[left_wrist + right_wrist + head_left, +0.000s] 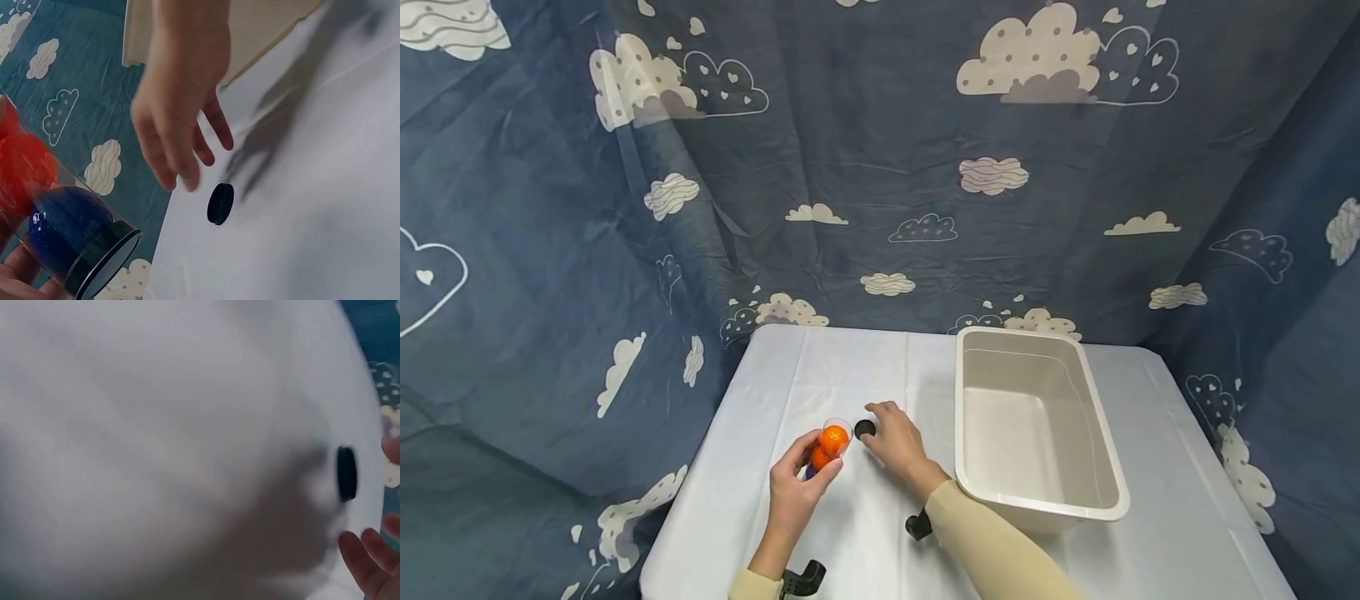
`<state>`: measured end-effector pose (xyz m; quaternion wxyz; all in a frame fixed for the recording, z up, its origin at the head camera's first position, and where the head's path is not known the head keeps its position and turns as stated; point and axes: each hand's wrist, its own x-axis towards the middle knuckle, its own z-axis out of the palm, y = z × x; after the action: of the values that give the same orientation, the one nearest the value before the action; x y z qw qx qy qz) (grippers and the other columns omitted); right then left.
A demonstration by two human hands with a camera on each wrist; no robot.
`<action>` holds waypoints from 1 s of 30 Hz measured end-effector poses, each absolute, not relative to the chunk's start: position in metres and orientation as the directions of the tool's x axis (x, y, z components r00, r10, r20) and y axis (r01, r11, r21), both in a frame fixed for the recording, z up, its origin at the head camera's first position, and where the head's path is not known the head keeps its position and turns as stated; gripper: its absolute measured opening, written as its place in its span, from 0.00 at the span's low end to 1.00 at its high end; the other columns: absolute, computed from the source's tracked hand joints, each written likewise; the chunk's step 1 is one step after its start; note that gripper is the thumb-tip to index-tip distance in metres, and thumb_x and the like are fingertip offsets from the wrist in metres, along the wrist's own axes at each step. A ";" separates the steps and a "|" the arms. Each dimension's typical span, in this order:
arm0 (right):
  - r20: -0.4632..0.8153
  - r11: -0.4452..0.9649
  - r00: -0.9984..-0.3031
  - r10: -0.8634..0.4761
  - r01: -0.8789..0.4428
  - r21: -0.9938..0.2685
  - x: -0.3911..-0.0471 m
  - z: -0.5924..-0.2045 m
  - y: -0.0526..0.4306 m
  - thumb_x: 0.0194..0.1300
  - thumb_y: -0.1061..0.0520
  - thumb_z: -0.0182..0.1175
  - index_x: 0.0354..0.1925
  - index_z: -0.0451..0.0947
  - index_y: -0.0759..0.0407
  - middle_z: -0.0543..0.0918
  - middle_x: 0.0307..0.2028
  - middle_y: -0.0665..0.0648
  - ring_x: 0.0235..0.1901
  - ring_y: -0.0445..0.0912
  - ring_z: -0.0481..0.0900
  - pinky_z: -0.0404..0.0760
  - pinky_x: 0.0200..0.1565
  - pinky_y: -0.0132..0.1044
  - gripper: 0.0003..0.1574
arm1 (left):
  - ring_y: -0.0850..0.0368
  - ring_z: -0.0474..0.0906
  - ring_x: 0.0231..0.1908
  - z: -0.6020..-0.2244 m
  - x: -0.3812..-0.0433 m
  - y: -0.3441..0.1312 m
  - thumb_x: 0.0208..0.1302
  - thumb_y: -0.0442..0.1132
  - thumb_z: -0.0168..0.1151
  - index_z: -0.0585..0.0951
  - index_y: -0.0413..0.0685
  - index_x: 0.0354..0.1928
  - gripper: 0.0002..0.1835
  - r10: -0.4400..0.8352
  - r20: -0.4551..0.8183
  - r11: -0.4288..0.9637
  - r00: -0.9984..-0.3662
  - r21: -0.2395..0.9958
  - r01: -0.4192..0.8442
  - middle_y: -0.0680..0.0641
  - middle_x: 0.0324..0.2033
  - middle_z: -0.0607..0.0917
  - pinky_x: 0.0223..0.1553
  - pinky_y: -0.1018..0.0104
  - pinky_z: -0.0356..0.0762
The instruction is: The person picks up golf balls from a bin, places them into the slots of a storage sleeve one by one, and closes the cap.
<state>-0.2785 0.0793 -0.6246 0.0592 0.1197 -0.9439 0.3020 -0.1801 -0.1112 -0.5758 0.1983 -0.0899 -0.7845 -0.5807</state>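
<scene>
My left hand [796, 487] grips a clear plastic tube [103, 262] with its fingers on one side and thumb on the other. Inside the tube sit orange balls [834, 440] and a dark blue ball [69, 225], the blue one at the dark-ringed end. A round black lid [865, 429] lies on the white table, just beyond the tube's rim in the head view. My right hand [897, 442] hovers right at the lid, fingers spread and holding nothing. In the right wrist view, fingertips [356, 550] show below the lid, with a gap between.
A deep beige plastic bin [966, 417] stands on the white-covered table [842, 358], right of my hands, close by my right forearm. Dark blue cloud-patterned cloth [865, 167] hangs behind the table and along both sides.
</scene>
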 end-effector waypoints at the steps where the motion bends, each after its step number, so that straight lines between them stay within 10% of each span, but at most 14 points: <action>1: 0.176 0.805 -0.961 -0.215 -0.276 -0.525 -0.279 -0.629 0.080 0.58 0.50 0.71 0.66 0.75 0.52 0.75 0.62 0.57 0.56 0.54 0.76 0.81 0.48 0.50 0.38 | 0.55 0.84 0.45 -0.577 -0.180 -0.112 0.57 0.38 0.77 0.82 0.50 0.56 0.24 -0.086 0.421 0.302 -0.903 0.874 0.379 0.50 0.48 0.87 0.54 0.60 0.79; 11: 0.168 0.835 -0.915 -0.367 -0.404 -0.374 -0.283 -0.651 0.083 0.58 0.47 0.70 0.71 0.70 0.51 0.72 0.67 0.58 0.62 0.60 0.69 0.74 0.53 0.56 0.43 | 0.55 0.85 0.45 -0.584 -0.184 -0.113 0.55 0.39 0.78 0.83 0.52 0.55 0.24 -0.075 0.430 0.291 -0.899 0.872 0.393 0.52 0.47 0.87 0.53 0.59 0.80; 21: 0.246 0.791 -0.910 -0.335 -0.413 -0.452 -0.280 -0.659 0.085 0.57 0.53 0.73 0.54 0.84 0.56 0.82 0.55 0.53 0.56 0.54 0.74 0.75 0.52 0.52 0.25 | 0.54 0.85 0.43 -0.585 -0.182 -0.108 0.53 0.34 0.79 0.83 0.49 0.54 0.25 -0.107 0.420 0.294 -0.901 0.879 0.375 0.50 0.46 0.88 0.51 0.59 0.80; 30: 0.260 0.748 -0.938 -0.227 -0.339 -0.571 -0.282 -0.666 0.084 0.52 0.54 0.78 0.53 0.85 0.51 0.86 0.49 0.50 0.53 0.50 0.76 0.74 0.54 0.48 0.29 | 0.54 0.85 0.42 -0.557 -0.169 -0.101 0.51 0.29 0.78 0.84 0.44 0.52 0.24 -0.137 0.400 0.294 -0.906 0.890 0.348 0.50 0.44 0.88 0.51 0.48 0.80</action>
<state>-0.2816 0.0841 -0.6664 0.0874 0.1521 -0.9307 0.3211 -0.1694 -0.1013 -0.5571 0.2057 -0.0678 -0.7776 -0.5903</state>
